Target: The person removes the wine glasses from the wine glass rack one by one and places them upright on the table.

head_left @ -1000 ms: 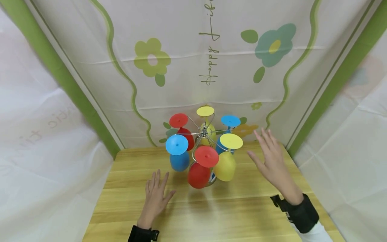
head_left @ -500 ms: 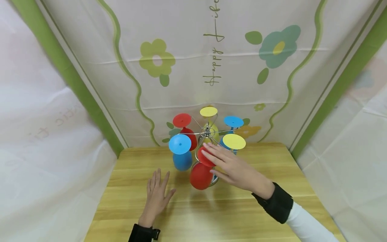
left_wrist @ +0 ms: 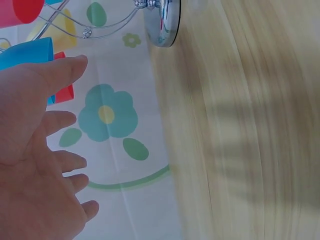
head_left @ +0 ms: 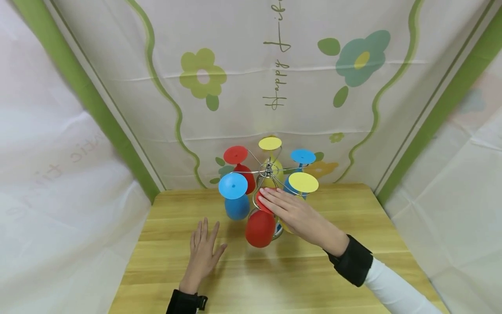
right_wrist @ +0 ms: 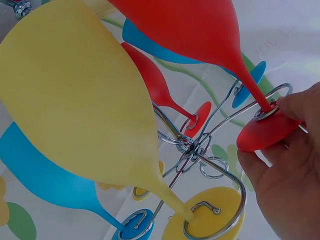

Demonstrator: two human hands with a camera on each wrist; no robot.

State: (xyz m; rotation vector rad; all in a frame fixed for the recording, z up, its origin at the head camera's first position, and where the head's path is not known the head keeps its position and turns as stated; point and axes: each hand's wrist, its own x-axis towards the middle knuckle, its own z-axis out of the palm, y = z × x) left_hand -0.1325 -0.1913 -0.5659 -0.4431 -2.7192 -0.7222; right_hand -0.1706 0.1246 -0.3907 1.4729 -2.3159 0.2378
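Observation:
Plastic wine glasses in red, blue and yellow hang upside down from a chrome wire glass rack (head_left: 268,169). My right hand (head_left: 298,216) is at the front red wine glass (head_left: 260,230). In the right wrist view its thumb and fingers pinch that glass's round red foot (right_wrist: 267,132), which sits in a wire loop at the end of a rack arm. My left hand (head_left: 201,257) is held with fingers spread at the front left of the rack, holding nothing. The front left blue wine glass (head_left: 236,207) hangs nearest to it.
A yellow wine glass (head_left: 303,182) hangs beside the right hand, partly covered by it. Other glasses hang behind: red (head_left: 235,155), yellow (head_left: 269,143) and blue (head_left: 303,156). The rack's round chrome base (left_wrist: 167,25) stands on the wooden table (head_left: 172,244). Printed cloth (head_left: 243,96) walls the back.
My right hand has come in from the right of the rack to the front red wine glass and now grips its foot. The left hand has stayed about where it was.

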